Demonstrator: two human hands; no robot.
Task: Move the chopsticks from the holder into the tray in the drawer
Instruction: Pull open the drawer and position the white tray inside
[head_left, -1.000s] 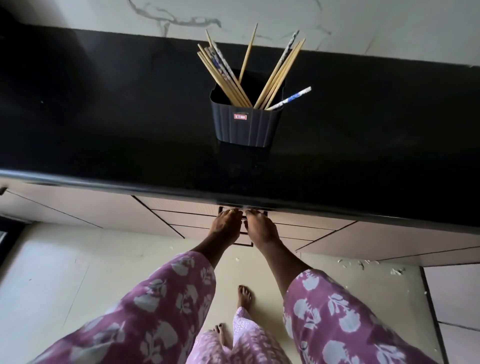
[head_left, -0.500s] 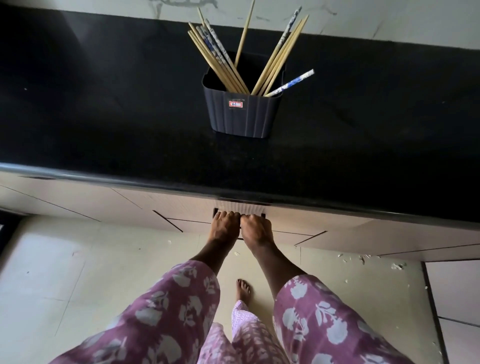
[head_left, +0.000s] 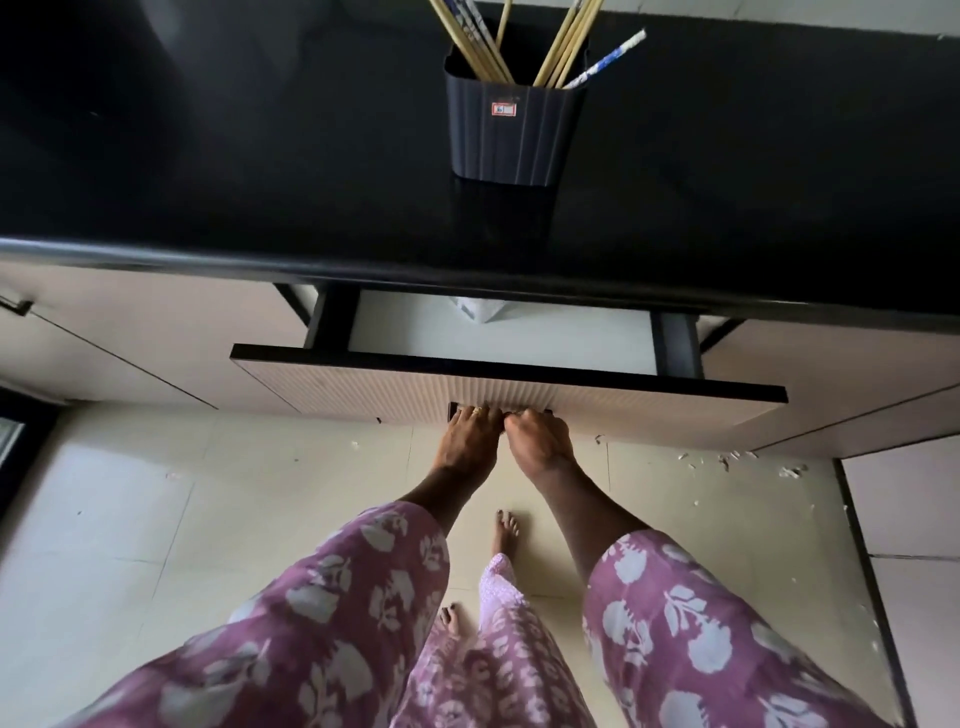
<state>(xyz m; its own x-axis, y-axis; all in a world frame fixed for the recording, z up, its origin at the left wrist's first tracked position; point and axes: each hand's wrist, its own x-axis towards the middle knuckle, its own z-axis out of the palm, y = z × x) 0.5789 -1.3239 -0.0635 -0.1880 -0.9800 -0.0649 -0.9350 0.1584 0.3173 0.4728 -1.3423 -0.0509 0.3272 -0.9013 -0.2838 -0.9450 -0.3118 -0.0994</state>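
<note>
A dark ribbed holder (head_left: 511, 132) stands on the black countertop (head_left: 260, 156), with several wooden and blue-patterned chopsticks (head_left: 563, 47) leaning out of it. Below the counter edge a drawer (head_left: 509, 387) with a pale ribbed front is partly pulled out, showing a white floor inside. My left hand (head_left: 470, 441) and my right hand (head_left: 537, 441) sit side by side, fingers curled on the drawer handle (head_left: 454, 410). A corner of something pale (head_left: 480, 309) shows at the drawer's back; I cannot tell whether it is the tray.
Beige cabinet fronts (head_left: 130, 338) flank the drawer on both sides. The tiled floor (head_left: 208, 519) lies below, with small white scraps (head_left: 727, 460) at the right. My bare feet (head_left: 504, 530) stand under the drawer.
The drawer has slid out from shut to partly open, with both hands on its handle moving toward me. The view has tipped down, so the holder sits higher in frame.
</note>
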